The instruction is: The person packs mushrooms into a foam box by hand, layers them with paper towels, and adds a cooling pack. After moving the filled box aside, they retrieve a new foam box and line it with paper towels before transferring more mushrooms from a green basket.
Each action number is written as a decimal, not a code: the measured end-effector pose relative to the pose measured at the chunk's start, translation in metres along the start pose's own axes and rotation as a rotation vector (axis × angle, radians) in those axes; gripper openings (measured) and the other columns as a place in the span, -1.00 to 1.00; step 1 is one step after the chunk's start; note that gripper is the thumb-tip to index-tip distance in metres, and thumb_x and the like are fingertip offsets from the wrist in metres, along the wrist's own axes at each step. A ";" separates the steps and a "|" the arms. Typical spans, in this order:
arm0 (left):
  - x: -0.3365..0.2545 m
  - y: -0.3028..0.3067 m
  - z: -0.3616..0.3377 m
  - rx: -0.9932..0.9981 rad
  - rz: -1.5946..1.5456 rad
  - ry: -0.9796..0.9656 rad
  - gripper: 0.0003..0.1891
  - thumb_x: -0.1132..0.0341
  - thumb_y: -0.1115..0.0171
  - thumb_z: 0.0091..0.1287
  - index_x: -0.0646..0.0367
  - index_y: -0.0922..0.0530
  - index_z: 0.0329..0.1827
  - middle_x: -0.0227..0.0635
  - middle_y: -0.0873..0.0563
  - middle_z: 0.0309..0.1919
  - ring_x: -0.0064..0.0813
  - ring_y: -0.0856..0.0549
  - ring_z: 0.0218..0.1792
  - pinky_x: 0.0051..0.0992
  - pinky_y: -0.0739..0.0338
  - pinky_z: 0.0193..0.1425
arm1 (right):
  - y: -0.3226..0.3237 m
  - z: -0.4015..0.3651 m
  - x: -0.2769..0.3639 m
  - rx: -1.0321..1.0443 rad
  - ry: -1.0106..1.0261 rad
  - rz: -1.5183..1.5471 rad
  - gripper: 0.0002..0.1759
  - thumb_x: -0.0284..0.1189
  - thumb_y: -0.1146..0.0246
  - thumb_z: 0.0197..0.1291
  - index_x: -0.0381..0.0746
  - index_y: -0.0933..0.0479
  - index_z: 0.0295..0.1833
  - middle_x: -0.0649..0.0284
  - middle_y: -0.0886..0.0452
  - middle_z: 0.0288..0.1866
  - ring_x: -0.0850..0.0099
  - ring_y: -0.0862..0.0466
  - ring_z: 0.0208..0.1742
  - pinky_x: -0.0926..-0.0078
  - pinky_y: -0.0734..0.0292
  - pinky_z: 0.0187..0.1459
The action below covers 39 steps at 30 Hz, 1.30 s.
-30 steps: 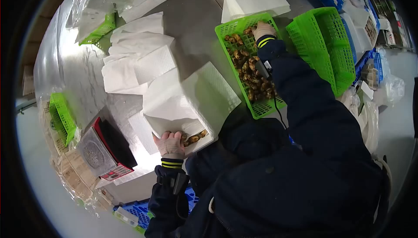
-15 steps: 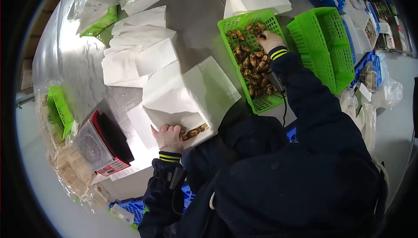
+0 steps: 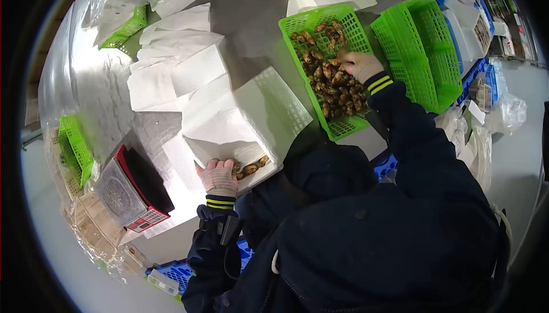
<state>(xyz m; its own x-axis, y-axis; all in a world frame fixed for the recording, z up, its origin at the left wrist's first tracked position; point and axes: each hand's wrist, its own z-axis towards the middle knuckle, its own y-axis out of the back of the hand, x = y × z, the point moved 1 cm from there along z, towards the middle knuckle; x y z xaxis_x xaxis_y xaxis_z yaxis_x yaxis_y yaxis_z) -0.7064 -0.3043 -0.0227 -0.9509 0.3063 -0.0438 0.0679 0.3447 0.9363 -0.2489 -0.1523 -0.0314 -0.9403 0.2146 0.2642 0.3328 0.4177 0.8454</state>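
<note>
Brown, mottled, knobbly elongated pieces lie heaped in a green slotted plastic basket. Over the heap's right side is my right hand, its fingers curled together and the tips blurred. Whatever they hold cannot be made out. My left hand is at the near left corner of a white paper-lined box, fingers bent over its edge. Beside that thumb, a few similar pieces lie in a row along the box's near side. Both hands wear pale, thin gloves.
A red scale stands left of the box. Folded white paper sheets overlap behind it. Stacked green baskets stand right of the filled one. Smaller green baskets and clear plastic bags sit at the left edge.
My right hand has moved slightly right and toward me over the heap. My left hand stays at the box corner. The whole view has shifted a little.
</note>
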 end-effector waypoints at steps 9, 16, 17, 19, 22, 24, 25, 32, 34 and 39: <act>-0.003 0.011 0.001 0.010 0.022 -0.043 -0.73 0.24 -0.34 -0.03 -0.08 -0.53 -0.24 -0.48 -0.65 -0.34 -0.36 -0.57 -0.01 0.24 -0.20 0.19 | 0.004 -0.065 -0.016 -0.022 -0.153 -0.073 -0.66 -0.22 -0.17 0.22 -0.09 -0.57 0.06 0.05 -0.65 -0.18 0.09 -0.63 -0.19 0.24 -0.52 -0.11; -0.003 0.007 0.001 -0.022 0.056 -0.048 -0.73 0.22 -0.33 -0.03 -0.09 -0.54 -0.22 -0.49 -0.66 -0.32 -0.36 -0.58 -0.03 0.25 -0.17 0.22 | -0.014 -0.068 -0.014 0.216 -0.252 -0.032 -0.61 -0.16 -0.16 0.24 -0.05 -0.54 0.12 0.13 -0.64 -0.02 0.12 -0.60 -0.02 0.19 -0.49 0.00; -0.003 0.006 0.001 -0.034 0.049 -0.045 -0.75 0.22 -0.33 -0.02 -0.09 -0.54 -0.25 -0.50 -0.66 -0.33 -0.37 -0.58 -0.03 0.27 -0.14 0.25 | -0.024 -0.067 -0.016 0.174 -0.205 -0.034 -0.63 -0.16 -0.17 0.23 -0.06 -0.55 0.09 0.14 -0.64 -0.04 0.11 -0.60 -0.03 0.18 -0.49 0.00; -0.002 0.002 0.002 -0.039 0.048 -0.026 -0.77 0.22 -0.33 -0.02 -0.09 -0.53 -0.29 -0.50 -0.65 -0.34 -0.38 -0.58 -0.02 0.29 -0.11 0.28 | -0.035 -0.068 -0.025 0.140 -0.143 -0.032 -0.65 -0.17 -0.18 0.22 -0.07 -0.56 0.06 0.14 -0.65 -0.05 0.10 -0.60 -0.03 0.18 -0.49 0.00; 0.002 -0.005 0.000 -0.054 -0.055 -0.037 -0.83 0.24 -0.24 0.06 -0.11 -0.54 -0.26 -0.51 -0.67 -0.36 -0.39 -0.58 -0.03 0.31 -0.08 0.29 | -0.032 -0.074 -0.007 0.043 0.024 -0.082 -0.62 -0.16 -0.17 0.23 -0.12 -0.55 0.07 0.09 -0.63 -0.06 0.07 -0.59 0.01 0.16 -0.48 0.04; 0.004 -0.006 0.000 -0.061 -0.025 -0.040 -0.85 0.23 -0.24 0.09 -0.10 -0.55 -0.26 -0.51 -0.67 -0.35 -0.39 -0.58 -0.04 0.28 -0.12 0.25 | -0.030 -0.068 0.009 0.121 -0.015 -0.117 -0.59 -0.16 -0.15 0.25 -0.15 -0.52 0.12 0.05 -0.61 -0.01 0.08 -0.58 0.03 0.16 -0.48 0.08; 0.002 -0.002 0.000 -0.057 0.024 -0.056 -0.84 0.21 -0.27 0.08 -0.09 -0.56 -0.28 -0.50 -0.68 -0.34 -0.38 -0.59 -0.05 0.24 -0.17 0.20 | -0.031 -0.067 0.014 0.158 -0.085 -0.164 -0.57 -0.16 -0.14 0.26 -0.16 -0.50 0.15 0.04 -0.59 0.04 0.08 -0.58 0.05 0.17 -0.49 0.09; 0.002 -0.006 -0.002 -0.068 0.024 -0.038 -0.89 0.18 -0.22 0.17 -0.09 -0.56 -0.28 -0.51 -0.67 -0.35 -0.38 -0.58 -0.05 0.27 -0.16 0.20 | -0.058 -0.057 0.002 0.201 -0.065 -0.150 -0.54 -0.18 -0.19 0.21 -0.18 -0.48 0.16 0.04 -0.54 0.13 0.06 -0.52 0.15 0.16 -0.45 0.13; 0.000 -0.009 -0.001 -0.118 -0.043 -0.040 -0.93 0.29 -0.17 0.11 -0.06 -0.56 -0.35 -0.48 -0.66 -0.41 -0.37 -0.59 -0.11 0.36 -0.08 0.25 | -0.044 -0.069 0.012 0.128 -0.122 -0.149 -0.50 -0.12 -0.21 0.19 -0.18 -0.48 0.15 0.05 -0.54 0.14 0.05 -0.51 0.15 0.17 -0.43 0.14; -0.002 -0.001 0.001 -0.044 -0.091 -0.042 -0.85 0.30 -0.23 0.02 -0.05 -0.57 -0.31 -0.46 -0.65 -0.39 -0.36 -0.59 -0.10 0.36 -0.05 0.28 | -0.032 -0.093 0.028 -0.158 0.066 0.356 -0.57 -0.18 -0.37 0.09 -0.23 -0.59 -0.01 0.17 -0.68 -0.17 0.31 -0.66 -0.16 0.41 -0.53 -0.11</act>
<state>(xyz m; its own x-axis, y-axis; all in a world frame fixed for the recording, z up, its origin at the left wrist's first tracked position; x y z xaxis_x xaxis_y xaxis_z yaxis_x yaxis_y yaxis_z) -0.7039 -0.3041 -0.0238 -0.9391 0.3124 -0.1434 -0.0326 0.3341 0.9420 -0.2920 -0.2415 -0.0078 -0.7721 0.2625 0.5788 0.6290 0.1847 0.7552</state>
